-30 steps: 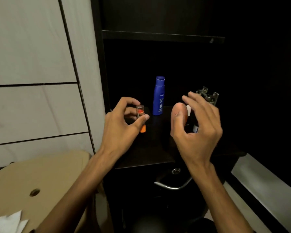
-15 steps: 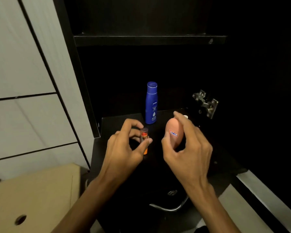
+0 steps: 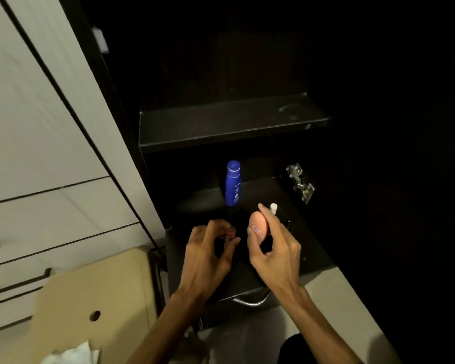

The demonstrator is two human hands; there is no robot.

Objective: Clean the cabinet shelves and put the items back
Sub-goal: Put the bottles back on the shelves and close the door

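Two hands are working over the shelf [image 3: 307,248]. My right hand [image 3: 275,249] is gripping the peach bottle [image 3: 258,228]. My left hand [image 3: 208,252] is pinching a small tube [image 3: 231,233].

The small tube [image 3: 230,233] in the left hand [image 3: 208,256] is mostly hidden behind curled fingers and blurred, so its colour and cap cannot be told; the peach bottle [image 3: 258,228] is partly covered by the right hand [image 3: 276,253]; a white-tipped thing [image 3: 273,207] behind it shows only its top; the cabinet [image 3: 247,61] interior above the upper shelf [image 3: 229,122] is lost in darkness; the blue bottle [image 3: 233,183] label is too small to read; the cardboard box [image 3: 90,306] and white paper [image 3: 71,355] run off the bottom edge.
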